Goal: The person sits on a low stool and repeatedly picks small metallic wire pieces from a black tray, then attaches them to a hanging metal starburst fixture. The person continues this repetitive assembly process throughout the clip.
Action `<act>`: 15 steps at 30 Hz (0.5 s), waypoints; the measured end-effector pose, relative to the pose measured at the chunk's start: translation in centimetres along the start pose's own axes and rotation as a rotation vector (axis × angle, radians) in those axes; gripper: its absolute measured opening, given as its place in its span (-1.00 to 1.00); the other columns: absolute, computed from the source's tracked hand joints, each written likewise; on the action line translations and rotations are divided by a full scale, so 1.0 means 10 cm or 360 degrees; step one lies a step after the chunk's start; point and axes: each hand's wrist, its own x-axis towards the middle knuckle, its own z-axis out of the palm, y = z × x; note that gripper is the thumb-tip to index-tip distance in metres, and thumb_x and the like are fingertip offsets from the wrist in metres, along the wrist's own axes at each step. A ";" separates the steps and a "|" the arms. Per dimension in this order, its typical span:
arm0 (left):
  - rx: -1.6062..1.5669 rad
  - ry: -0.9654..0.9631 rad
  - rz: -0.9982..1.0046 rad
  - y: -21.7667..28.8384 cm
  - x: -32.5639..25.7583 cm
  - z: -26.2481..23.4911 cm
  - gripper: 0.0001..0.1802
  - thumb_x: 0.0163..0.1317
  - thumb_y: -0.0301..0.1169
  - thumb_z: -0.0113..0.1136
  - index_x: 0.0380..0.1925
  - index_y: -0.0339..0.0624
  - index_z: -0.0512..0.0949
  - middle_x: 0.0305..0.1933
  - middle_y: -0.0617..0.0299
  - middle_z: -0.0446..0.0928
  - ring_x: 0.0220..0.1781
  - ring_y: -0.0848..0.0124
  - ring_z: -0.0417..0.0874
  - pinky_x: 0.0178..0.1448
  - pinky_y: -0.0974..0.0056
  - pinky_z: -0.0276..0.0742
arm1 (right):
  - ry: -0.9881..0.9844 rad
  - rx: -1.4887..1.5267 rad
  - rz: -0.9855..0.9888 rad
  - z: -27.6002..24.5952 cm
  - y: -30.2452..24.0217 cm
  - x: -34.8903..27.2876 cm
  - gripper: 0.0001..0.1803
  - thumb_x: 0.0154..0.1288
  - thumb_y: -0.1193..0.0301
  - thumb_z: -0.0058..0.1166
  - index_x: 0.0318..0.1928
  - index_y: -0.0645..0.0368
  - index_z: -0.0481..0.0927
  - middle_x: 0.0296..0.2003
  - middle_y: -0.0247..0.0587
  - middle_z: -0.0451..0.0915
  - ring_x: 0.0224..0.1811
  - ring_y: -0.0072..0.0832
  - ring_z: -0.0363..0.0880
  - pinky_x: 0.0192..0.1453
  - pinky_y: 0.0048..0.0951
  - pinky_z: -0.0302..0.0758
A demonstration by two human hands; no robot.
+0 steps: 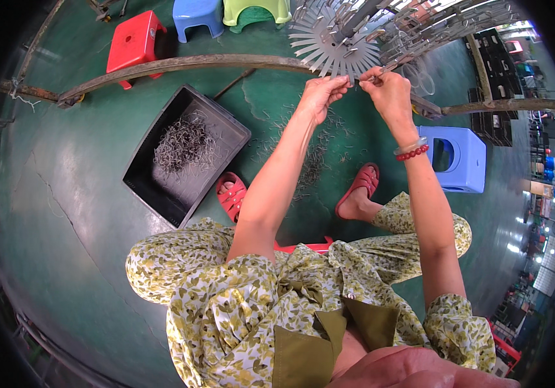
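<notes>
Both my hands reach forward to the lower rim of a grey metal disc [330, 57] with narrow radial fins. My left hand [319, 98] is closed, its thumb and forefinger pinched together near the ends of the fins. Close on the right, my right hand [391, 96] also pinches with thumb and forefinger beside the rim. Whatever sits between the fingertips of either hand is too small to make out. A black plastic tray [226, 147] on the floor holds a heap of thin bent metal pieces [185, 143].
More bent metal pieces [313, 161] are scattered across the green floor between my feet. A bent rail [180, 64] crosses ahead. Red [134, 40], blue [198, 16] and green [257, 10] stools stand beyond it, and another blue stool [468, 158] to the right. Black crates [494, 64] are stacked behind.
</notes>
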 end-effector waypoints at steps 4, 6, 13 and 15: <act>-0.0064 0.0072 -0.0062 -0.01 -0.06 0.07 -0.81 0.13 -0.35 0.24 -0.29 -0.19 0.61 -0.33 0.31 0.63 -0.37 0.61 0.58 -0.35 0.56 0.44 | 0.0053 0.0000 0.0034 0.02 0.00 -0.01 -0.88 -0.01 0.47 0.21 -0.38 0.17 0.64 -0.59 -0.05 0.56 -0.49 -0.23 0.59 -0.34 -0.35 0.46; -0.0064 0.0097 -0.0075 0.00 -0.08 0.09 -0.81 0.12 -0.34 0.25 -0.30 -0.18 0.61 -0.34 0.33 0.63 -0.38 0.64 0.57 -0.37 0.57 0.43 | 0.0054 0.0003 0.0057 0.03 -0.01 -0.02 -0.88 -0.01 0.47 0.22 -0.38 0.16 0.64 -0.59 -0.05 0.56 -0.49 -0.22 0.59 -0.34 -0.35 0.46; -0.0075 0.0094 -0.0026 -0.11 -0.10 0.12 -0.83 0.11 -0.33 0.26 -0.33 -0.16 0.61 -0.39 0.36 0.62 -0.42 0.67 0.56 -0.39 0.59 0.43 | 0.0102 -0.0043 0.0090 0.07 -0.02 -0.07 -0.87 -0.02 0.48 0.21 -0.38 0.17 0.65 -0.58 -0.05 0.56 -0.48 -0.25 0.60 -0.33 -0.36 0.47; -0.0099 0.0093 -0.0014 -0.14 -0.12 0.14 -0.83 0.11 -0.34 0.26 -0.34 -0.17 0.61 -0.40 0.35 0.62 -0.43 0.66 0.56 -0.39 0.59 0.44 | 0.0121 -0.0066 0.0082 0.07 0.00 -0.09 -0.88 -0.02 0.48 0.21 -0.38 0.18 0.65 -0.57 -0.05 0.57 -0.48 -0.26 0.60 -0.33 -0.36 0.47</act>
